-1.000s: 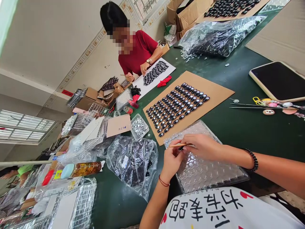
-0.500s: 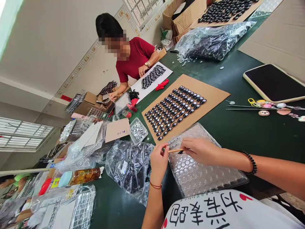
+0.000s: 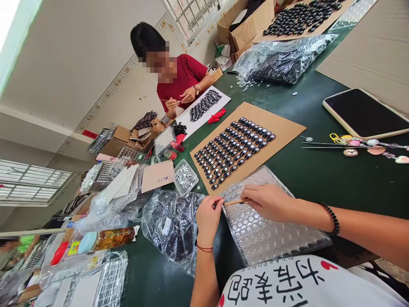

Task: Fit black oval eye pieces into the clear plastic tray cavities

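I face pale walls (image 3: 128, 106) with a patterned border (image 3: 107, 91). One barred window (image 3: 196, 17) stands ahead, a second window (image 3: 30, 181) glows at left, and the table (image 3: 361, 183) before me is dark green

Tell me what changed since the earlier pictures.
The left hand moved leftward, away from the right hand, to the edge of the clear tray. The co-worker's hands drew together. The right hand still holds the wooden stick; the black pieces on the cardboard stayed put.
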A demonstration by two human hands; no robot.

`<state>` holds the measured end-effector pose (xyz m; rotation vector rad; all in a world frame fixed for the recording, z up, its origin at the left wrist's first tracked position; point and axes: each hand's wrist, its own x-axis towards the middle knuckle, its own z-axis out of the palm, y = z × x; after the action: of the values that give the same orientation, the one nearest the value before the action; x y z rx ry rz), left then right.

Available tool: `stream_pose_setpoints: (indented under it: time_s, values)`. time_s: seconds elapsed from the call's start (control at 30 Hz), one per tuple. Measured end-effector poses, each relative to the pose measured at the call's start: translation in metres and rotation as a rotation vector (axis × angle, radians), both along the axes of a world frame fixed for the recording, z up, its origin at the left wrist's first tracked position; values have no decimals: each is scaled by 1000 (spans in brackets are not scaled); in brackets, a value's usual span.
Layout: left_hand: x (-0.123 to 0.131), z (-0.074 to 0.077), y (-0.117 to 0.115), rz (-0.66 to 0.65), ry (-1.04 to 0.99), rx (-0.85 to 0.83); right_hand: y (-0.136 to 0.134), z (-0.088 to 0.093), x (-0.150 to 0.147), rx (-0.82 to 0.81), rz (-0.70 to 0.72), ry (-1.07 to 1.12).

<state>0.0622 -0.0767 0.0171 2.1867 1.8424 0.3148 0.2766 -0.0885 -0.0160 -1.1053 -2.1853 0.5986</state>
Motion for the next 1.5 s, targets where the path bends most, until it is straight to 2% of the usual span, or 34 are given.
stream_pose_setpoints:
  time_s: [0.3, 0.5, 0.8, 1.07, 1.17, 1.37, 1.5]
  values:
    - [4, 7, -6, 18, 87, -28, 1, -2, 0, 6, 2, -3]
    - [5, 4, -7, 27, 122, -48, 0, -4, 1, 1, 7, -23]
    - [3, 1, -6, 20, 73, -44, 1, -3, 1, 13, 4, -11]
    - [5, 7, -5, 19, -104, -38, 10, 1, 8, 26, -37, 63]
    - [12, 6, -8, -7, -151, -46, 30, 1, 26, 57, -148, 97]
    - [33, 3, -26, -185, -197, -143, 78, -2, 81, 93, -585, 53]
    - [37, 4, -32, -251, -206, -163, 101, -3, 114, 72, -785, 20]
